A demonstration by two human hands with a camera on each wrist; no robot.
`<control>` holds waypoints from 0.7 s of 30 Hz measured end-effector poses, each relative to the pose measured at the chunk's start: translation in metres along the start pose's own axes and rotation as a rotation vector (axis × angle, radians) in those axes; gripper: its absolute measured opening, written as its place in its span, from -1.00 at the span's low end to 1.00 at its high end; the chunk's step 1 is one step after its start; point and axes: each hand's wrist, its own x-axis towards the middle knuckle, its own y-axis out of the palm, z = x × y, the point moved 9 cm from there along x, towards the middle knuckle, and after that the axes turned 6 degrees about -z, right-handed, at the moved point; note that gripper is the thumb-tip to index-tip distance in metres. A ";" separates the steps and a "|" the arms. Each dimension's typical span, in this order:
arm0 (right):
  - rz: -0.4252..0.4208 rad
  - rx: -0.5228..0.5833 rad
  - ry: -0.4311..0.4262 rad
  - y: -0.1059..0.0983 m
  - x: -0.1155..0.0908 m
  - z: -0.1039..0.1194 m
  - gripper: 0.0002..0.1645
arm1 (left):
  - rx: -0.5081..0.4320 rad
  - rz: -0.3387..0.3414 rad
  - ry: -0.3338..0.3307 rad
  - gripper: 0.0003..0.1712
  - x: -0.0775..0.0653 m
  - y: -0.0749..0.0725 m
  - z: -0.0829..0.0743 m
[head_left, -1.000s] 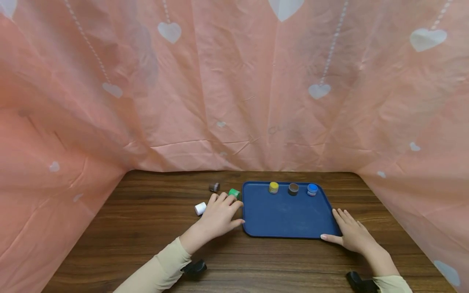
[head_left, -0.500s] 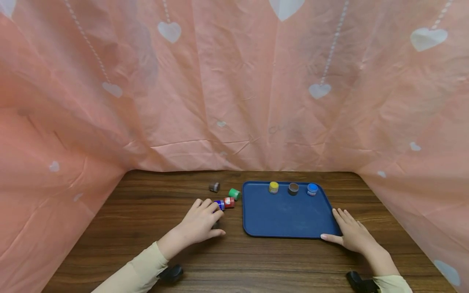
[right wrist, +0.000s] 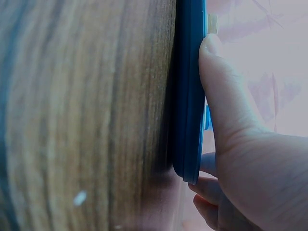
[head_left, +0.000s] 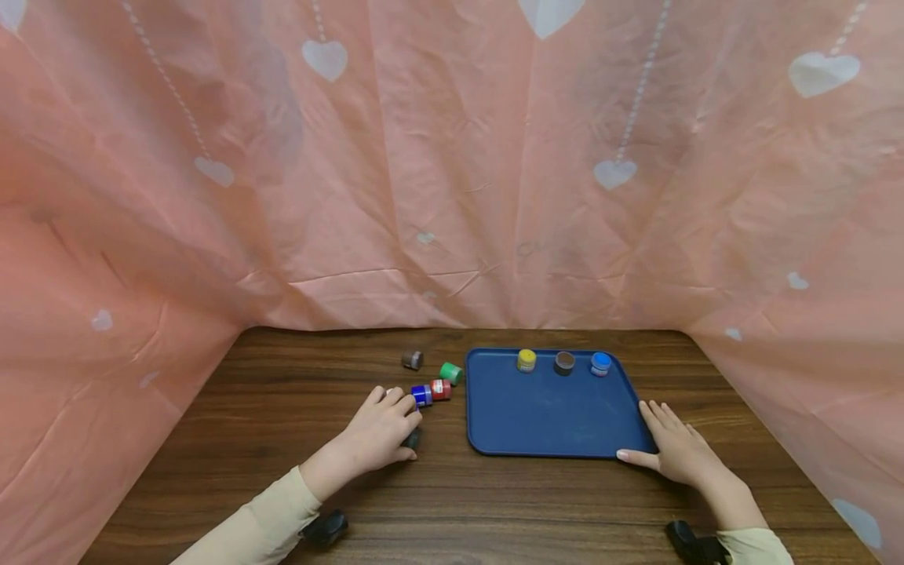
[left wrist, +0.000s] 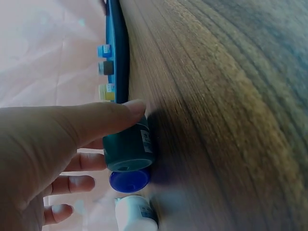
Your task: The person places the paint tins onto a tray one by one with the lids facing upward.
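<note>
In the head view my left hand (head_left: 377, 435) is low over the table, thumb and fingers around a dark green paint jar (head_left: 411, 441). The left wrist view shows the thumb against this jar (left wrist: 127, 150), which lies on its side; its far side is hidden. A dark blue jar (head_left: 421, 395) and a red jar (head_left: 441, 389) lie just beyond the fingers. A white jar (left wrist: 136, 214) lies beside the hand, mostly covered in the head view. My right hand (head_left: 681, 449) rests on the near right corner of the blue tray (head_left: 558, 453), fingers spread, thumb on the rim (right wrist: 190, 120).
A green jar (head_left: 451, 373) and a brown jar (head_left: 413, 360) lie left of the tray. Along its far edge stand a yellow jar (head_left: 526, 361), a dark brown jar (head_left: 564, 363) and a light blue jar (head_left: 600, 364). A pink curtain (head_left: 452, 196) hangs behind the table.
My left hand has drawn back leftward from beside the tray, uncovering the red and dark blue jars. Its thumb has closed in on the dark green jar. The right hand stays put.
</note>
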 end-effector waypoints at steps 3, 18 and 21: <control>0.001 -0.004 -0.002 0.000 0.000 0.001 0.29 | 0.011 -0.022 0.007 -0.42 0.001 -0.001 -0.001; 0.002 0.006 -0.005 0.002 0.001 -0.002 0.33 | -0.005 -0.066 0.017 -0.48 0.011 -0.003 -0.009; 0.004 0.008 -0.002 0.002 0.000 -0.002 0.33 | -0.018 -0.048 0.015 -0.48 0.014 0.002 -0.012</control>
